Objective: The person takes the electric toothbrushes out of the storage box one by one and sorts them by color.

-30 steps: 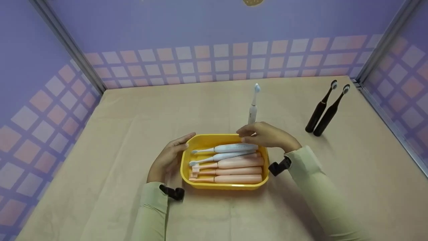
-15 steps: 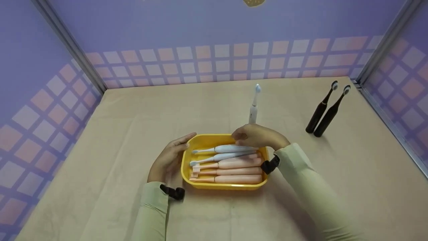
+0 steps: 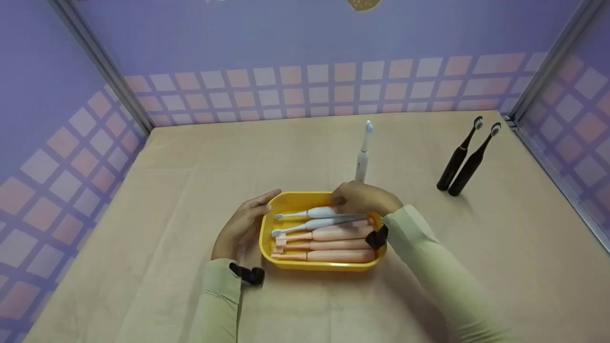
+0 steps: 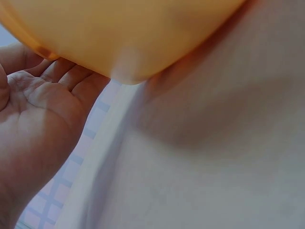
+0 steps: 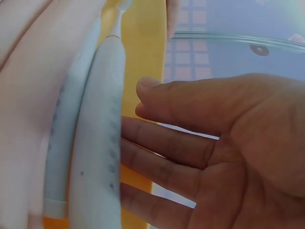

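Note:
A yellow plastic tub [image 3: 329, 267] holds two white electric toothbrushes and 3 pink electric toothbrushes [image 3: 340, 256], lying side by side with heads to the left. My left hand [image 3: 240, 223] grips the tub's left end, thumb at the rim and fingers along the outside wall. Over the tub's back right part is my right hand [image 3: 366, 197], reaching in at the rearmost white toothbrush [image 5: 97, 119]. In the right wrist view its lower fingers lie extended against that handle's side, while the thumb and index fingertip stay apart from it. The hand hides the handle's end in the head view.
Behind the tub one white electric toothbrush [image 3: 362, 162] stands upright, its base hidden by my right hand. Two black electric toothbrushes [image 3: 469, 166] stand at the back right. Patterned purple wall panels [image 3: 305, 43] enclose the cloth-covered table [image 3: 228, 157] at the back and sides.
My right hand has moved left and down from the tub's back right rim, in over the rearmost white toothbrush. The left hand and the tub have hardly moved.

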Demonstrator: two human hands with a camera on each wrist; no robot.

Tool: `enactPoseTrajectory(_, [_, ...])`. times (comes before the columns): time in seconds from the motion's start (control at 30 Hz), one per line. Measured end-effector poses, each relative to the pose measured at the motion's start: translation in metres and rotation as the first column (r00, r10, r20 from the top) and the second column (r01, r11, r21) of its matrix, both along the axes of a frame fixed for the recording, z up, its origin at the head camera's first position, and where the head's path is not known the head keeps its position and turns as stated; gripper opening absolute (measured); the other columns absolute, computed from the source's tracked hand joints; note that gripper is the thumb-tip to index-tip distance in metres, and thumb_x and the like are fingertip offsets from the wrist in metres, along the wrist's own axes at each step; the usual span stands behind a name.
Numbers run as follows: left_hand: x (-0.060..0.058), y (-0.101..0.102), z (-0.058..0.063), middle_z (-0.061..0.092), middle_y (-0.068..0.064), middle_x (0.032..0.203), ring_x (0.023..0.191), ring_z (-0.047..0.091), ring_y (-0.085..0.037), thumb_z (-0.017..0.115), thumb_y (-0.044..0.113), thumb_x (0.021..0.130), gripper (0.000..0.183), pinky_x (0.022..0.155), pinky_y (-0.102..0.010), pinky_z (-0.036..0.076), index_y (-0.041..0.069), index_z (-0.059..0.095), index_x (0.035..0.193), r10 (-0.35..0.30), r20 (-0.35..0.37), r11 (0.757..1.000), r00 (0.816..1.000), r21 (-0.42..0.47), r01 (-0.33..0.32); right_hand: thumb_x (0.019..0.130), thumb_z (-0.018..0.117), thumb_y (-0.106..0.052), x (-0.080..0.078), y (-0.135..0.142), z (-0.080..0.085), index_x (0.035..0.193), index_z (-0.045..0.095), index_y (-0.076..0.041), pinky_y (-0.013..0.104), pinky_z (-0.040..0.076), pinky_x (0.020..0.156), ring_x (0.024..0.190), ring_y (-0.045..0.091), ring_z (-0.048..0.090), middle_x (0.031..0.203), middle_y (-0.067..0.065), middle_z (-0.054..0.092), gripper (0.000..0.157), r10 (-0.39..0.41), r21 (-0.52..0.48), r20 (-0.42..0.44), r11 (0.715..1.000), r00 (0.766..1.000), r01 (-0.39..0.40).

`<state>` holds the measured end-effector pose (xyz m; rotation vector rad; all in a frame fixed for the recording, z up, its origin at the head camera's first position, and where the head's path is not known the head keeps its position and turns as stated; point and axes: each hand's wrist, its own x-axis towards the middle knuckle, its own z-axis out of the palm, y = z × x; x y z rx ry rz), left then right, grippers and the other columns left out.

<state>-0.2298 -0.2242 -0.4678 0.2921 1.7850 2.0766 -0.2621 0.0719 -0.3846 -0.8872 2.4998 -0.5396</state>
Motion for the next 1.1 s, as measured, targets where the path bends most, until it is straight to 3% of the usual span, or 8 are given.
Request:
enactPoseTrajectory(0.1, [-0.001,-0.001,-0.004,0.030,-0.016,0.156,0.136,0.043,-0.023,0.043,0.012,0.100,0.054,0.109,-0.033,0.041,0.004,0.028,0.151,-0.010,-0.022,1.000,1.000,-0.007,0.010,0.093,0.060,-0.010,0.000,-0.001,-0.003,0.110,0.071,-0.002,0.033,0.054,0.083,0.089,0.019,0.061,0.099,0.008,0.070,0.022,0.020,0.011,-0.044,1.000,0.999,-0.020])
enactPoseTrajectory(0.17, [-0.003,-0.002,-0.006,0.033,-0.015,0.155,0.133,0.046,-0.020,0.045,0.014,0.099,0.055,0.107,-0.031,0.042,0.005,0.029,0.151,-0.013,-0.025,1.000,1.000,-0.010,0.013,0.093,0.060,-0.008,0.001,-0.002,-0.005,0.098,0.072,-0.002,0.028,0.046,0.068,0.075,0.016,0.052,0.081,0.003,0.062,0.014,0.033,0.011,-0.068,0.999,0.997,-0.033])
enactPoseTrajectory(0.23, [-0.005,-0.004,-0.009,0.035,-0.013,0.154,0.131,0.048,-0.019,0.047,0.015,0.098,0.056,0.106,-0.030,0.044,0.006,0.031,0.151,-0.014,-0.022,1.000,1.000,-0.005,0.013,0.092,0.060,-0.005,0.001,-0.003,-0.006,0.089,0.070,-0.004,0.028,0.037,0.062,0.069,0.016,0.044,0.074,0.002,0.053,0.011,0.047,0.012,-0.094,0.999,0.994,-0.046])
enactPoseTrajectory(0.4, [-0.008,-0.005,-0.013,0.039,-0.010,0.152,0.128,0.052,-0.015,0.048,0.014,0.098,0.054,0.104,-0.028,0.046,0.008,0.035,0.150,0.001,-0.002,1.000,1.000,0.007,-0.001,0.090,0.060,-0.001,0.001,-0.004,-0.009,0.087,0.072,-0.008,0.030,0.039,0.070,0.076,0.019,0.046,0.080,0.002,0.060,0.014,0.038,0.032,-0.149,0.999,0.988,-0.034])
enactPoseTrajectory(0.53, [-0.005,-0.004,-0.009,0.036,-0.013,0.153,0.131,0.049,-0.019,0.045,0.013,0.099,0.054,0.106,-0.031,0.044,0.006,0.031,0.151,-0.009,-0.028,1.000,1.000,-0.007,0.008,0.088,0.058,0.003,0.002,-0.005,-0.012,0.085,0.071,-0.008,0.032,0.038,0.070,0.076,0.020,0.045,0.079,0.003,0.059,0.017,0.034,0.026,-0.175,0.999,0.984,-0.029])
enactPoseTrajectory(0.7, [-0.005,-0.004,-0.011,0.037,-0.011,0.153,0.131,0.048,-0.020,0.049,0.016,0.098,0.055,0.107,-0.032,0.043,0.009,0.034,0.150,0.009,-0.002,1.000,1.000,0.005,-0.009,0.085,0.056,0.006,0.004,-0.003,-0.014,0.091,0.073,-0.008,0.034,0.046,0.073,0.078,0.019,0.050,0.086,0.002,0.067,0.023,0.031,0.012,-0.209,1.000,0.977,-0.029])
enactPoseTrajectory(0.8, [-0.006,-0.005,-0.014,0.039,-0.010,0.152,0.129,0.051,-0.017,0.052,0.020,0.097,0.056,0.106,-0.031,0.044,0.010,0.035,0.150,0.005,-0.001,1.000,1.000,0.005,-0.005,0.084,0.057,0.006,0.004,-0.003,-0.015,0.095,0.074,-0.009,0.037,0.049,0.080,0.082,0.020,0.053,0.092,0.002,0.069,0.025,0.014,0.016,-0.206,1.000,0.978,-0.011])
enactPoseTrajectory(1.1, [-0.002,-0.004,-0.006,0.036,-0.013,0.153,0.128,0.051,-0.015,0.046,0.018,0.100,0.056,0.106,-0.029,0.044,0.004,0.029,0.151,-0.034,-0.056,0.999,0.998,0.002,0.034,0.079,0.058,0.008,0.005,-0.004,-0.014,0.100,0.073,-0.010,0.039,0.047,0.086,0.088,0.021,0.051,0.094,0.002,0.068,0.031,-0.048,0.002,-0.153,0.999,0.987,0.049])
